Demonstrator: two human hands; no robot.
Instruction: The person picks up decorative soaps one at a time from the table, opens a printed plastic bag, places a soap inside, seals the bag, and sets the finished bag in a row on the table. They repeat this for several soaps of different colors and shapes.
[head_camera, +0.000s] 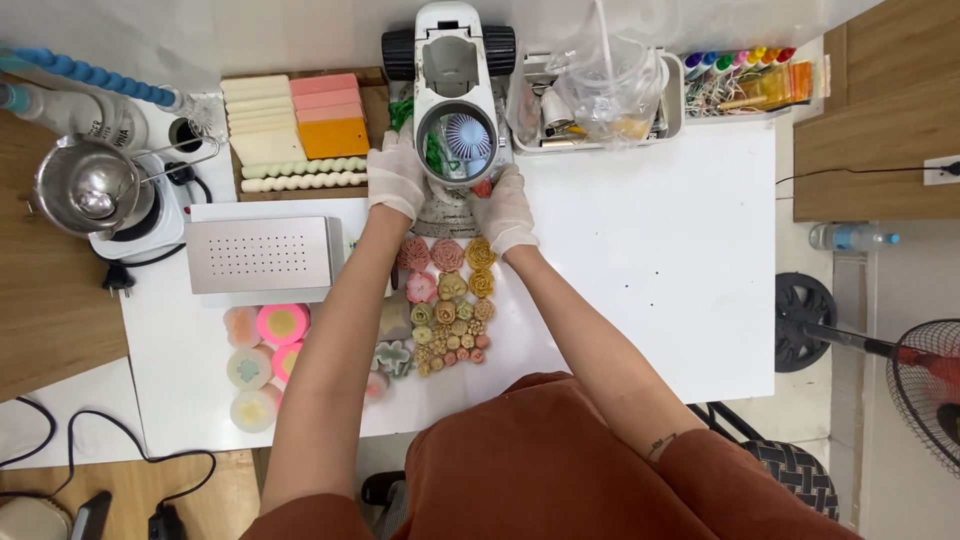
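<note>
Both gloved hands are reaching to the far side of the white surface (650, 250). The left hand (396, 178) is resting curled against the left side of a white machine (455, 90) with a round opening, and the right hand (503, 208) is pressing against its lower right, beside a small red piece; whether either is gripping, I cannot tell. Just in front of the machine, rows of flower-shaped wax pieces (450, 300) are lying between the forearms. A perforated metal box (262, 255) is sitting to the left.

One view only: your head camera, looking straight down from well above onto the white counter (650, 250), your forearms entering from below.
</note>
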